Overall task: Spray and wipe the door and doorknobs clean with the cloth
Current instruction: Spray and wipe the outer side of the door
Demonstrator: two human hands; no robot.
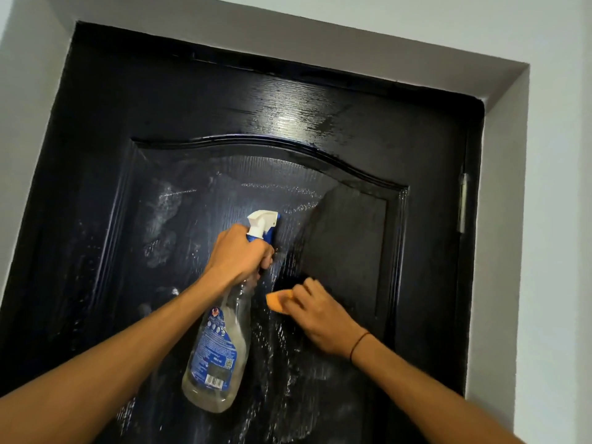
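A black panelled door (352, 251) fills the view, with wet streaks and foam patches across its arched centre panel. My left hand (238, 254) grips the neck of a clear spray bottle (217, 350) with a white and blue trigger head, its nozzle close to the door. To the right and slightly lower, my right hand (320, 312) presses an orange cloth (280, 301) against the door panel. No doorknob is in view.
A white wall and recessed door frame (506, 155) surround the door. A metal hinge (462, 203) sits on the door's right edge. The right part of the centre panel looks dry and matte.
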